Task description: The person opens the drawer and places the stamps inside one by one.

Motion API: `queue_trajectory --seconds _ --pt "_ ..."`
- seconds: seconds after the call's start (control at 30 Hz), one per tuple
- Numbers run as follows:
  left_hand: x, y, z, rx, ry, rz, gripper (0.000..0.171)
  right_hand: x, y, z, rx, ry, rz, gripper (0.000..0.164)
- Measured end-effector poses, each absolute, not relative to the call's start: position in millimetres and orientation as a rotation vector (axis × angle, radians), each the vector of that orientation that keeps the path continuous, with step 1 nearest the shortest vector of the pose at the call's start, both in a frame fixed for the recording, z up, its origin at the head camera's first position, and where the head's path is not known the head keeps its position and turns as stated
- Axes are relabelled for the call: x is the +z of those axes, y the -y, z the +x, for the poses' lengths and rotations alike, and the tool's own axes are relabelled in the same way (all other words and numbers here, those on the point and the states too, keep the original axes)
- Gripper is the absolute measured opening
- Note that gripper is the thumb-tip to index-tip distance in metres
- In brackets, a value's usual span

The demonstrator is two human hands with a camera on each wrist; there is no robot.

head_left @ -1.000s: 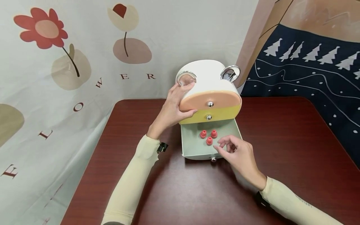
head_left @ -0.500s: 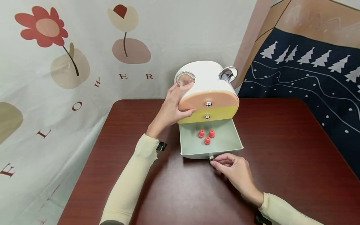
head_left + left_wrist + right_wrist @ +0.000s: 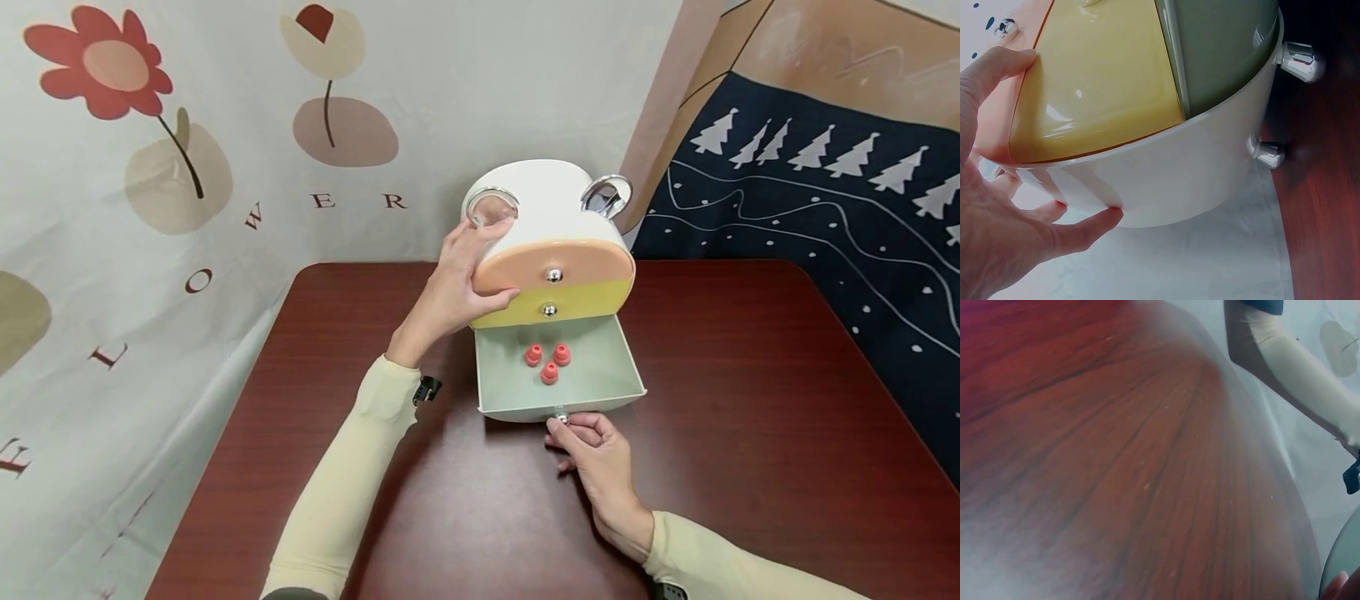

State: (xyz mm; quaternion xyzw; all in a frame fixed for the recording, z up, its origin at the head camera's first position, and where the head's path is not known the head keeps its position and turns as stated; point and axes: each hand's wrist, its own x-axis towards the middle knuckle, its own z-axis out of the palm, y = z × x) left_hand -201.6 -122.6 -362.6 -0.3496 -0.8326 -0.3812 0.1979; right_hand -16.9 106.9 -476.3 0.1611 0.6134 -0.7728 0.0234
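Note:
A small rounded drawer cabinet (image 3: 543, 200) with a white shell and silver rings on top stands on the table. My left hand (image 3: 450, 283) grips its side. In the left wrist view the thumb (image 3: 1004, 62) lies on the front and fingertips (image 3: 1107, 219) press the white side wall. Orange (image 3: 517, 262) and yellow (image 3: 592, 302) drawers sit closed, while the green bottom drawer (image 3: 596, 375) is pulled out. Three small red stepped pieces (image 3: 550, 373) rest inside it. My right hand (image 3: 603, 467) pinches the silver knob (image 3: 562, 417) on the green drawer's front.
The dark red wooden table (image 3: 750, 400) extends around the cabinet. Behind hang a white cloth (image 3: 420, 67) printed with flowers and a navy cloth (image 3: 810, 200) with white trees. Silver feet (image 3: 1300, 61) show under the cabinet in the left wrist view.
My right hand has moved from over the green drawer down to its front and now pinches the knob. The left hand stays on the cabinet; the red pieces stay in the drawer.

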Motion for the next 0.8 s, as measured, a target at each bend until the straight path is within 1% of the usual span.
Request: queue_trajectory --seconds 0.8 --pt "-365 123 -201 -0.981 2.323 -0.96 0.085 -470 -90 -101 -2.494 -1.825 0.5 0.022"
